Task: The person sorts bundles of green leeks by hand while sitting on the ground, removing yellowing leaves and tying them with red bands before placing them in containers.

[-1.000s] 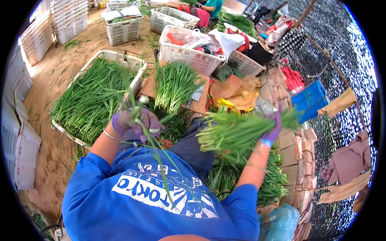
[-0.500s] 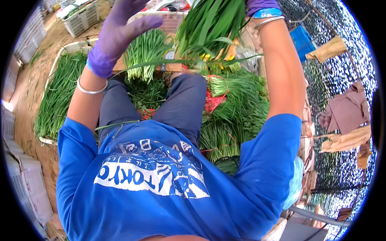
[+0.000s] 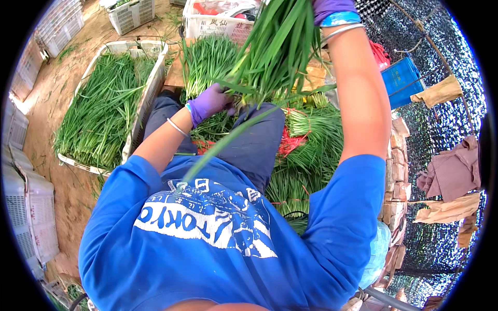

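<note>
My right hand point(image 3: 332, 7), in a purple glove with a blue cuff, is raised at the top edge and grips a thick bunch of green chives point(image 3: 277, 46) that hangs down in front of me. My left hand point(image 3: 210, 102), also in a purple glove, is closed on the lower end of that bunch above my lap. One long leaf point(image 3: 228, 140) trails from the bunch down onto my blue shirt. A metal bangle sits on each wrist.
A white crate of loose chives point(image 3: 101, 103) lies on the dirt floor to my left. More chive bundles point(image 3: 311, 129) lie by my right knee, and another pile point(image 3: 207, 57) ahead. White baskets point(image 3: 132, 13) stand behind; stacked crates point(image 3: 31, 212) sit left. Bricks point(image 3: 399, 171) and netting run along the right.
My left hand has dropped from up high to the bottom of the bunch and closed on it. The bunch has swung in front of me, still hanging from my raised right hand.
</note>
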Action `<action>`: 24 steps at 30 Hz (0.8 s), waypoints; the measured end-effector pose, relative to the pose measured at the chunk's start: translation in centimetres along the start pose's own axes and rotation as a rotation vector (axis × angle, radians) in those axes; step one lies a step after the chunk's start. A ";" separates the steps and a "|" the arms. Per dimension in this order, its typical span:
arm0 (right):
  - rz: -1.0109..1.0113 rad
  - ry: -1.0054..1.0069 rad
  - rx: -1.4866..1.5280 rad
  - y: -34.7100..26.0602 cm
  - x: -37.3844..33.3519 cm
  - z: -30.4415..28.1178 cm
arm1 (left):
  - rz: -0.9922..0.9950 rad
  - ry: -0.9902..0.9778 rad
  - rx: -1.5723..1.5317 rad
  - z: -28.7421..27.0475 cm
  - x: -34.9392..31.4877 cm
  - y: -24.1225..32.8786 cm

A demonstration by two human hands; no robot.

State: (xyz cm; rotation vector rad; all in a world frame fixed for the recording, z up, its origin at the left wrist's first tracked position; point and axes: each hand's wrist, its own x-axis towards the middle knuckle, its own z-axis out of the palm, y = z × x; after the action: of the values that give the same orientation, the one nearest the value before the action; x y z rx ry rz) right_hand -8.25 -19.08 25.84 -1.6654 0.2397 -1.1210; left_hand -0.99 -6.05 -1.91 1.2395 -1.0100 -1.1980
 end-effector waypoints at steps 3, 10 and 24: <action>0.174 0.067 0.080 0.8 2.9 -3.4 | 0.025 -0.075 -0.098 -1.2 -1.7 -0.9; 0.240 0.275 0.051 3.7 6.0 -11.9 | 0.339 -0.193 0.610 -6.0 -6.9 -6.3; 0.282 0.199 0.142 7.2 1.8 -3.2 | 0.733 0.538 0.368 1.5 2.7 6.0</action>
State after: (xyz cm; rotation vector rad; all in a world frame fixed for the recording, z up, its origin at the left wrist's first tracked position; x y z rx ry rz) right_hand -7.10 -25.34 20.78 -1.3481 0.4947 -1.0620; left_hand -1.45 -9.24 4.05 1.2078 -1.1438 -0.1000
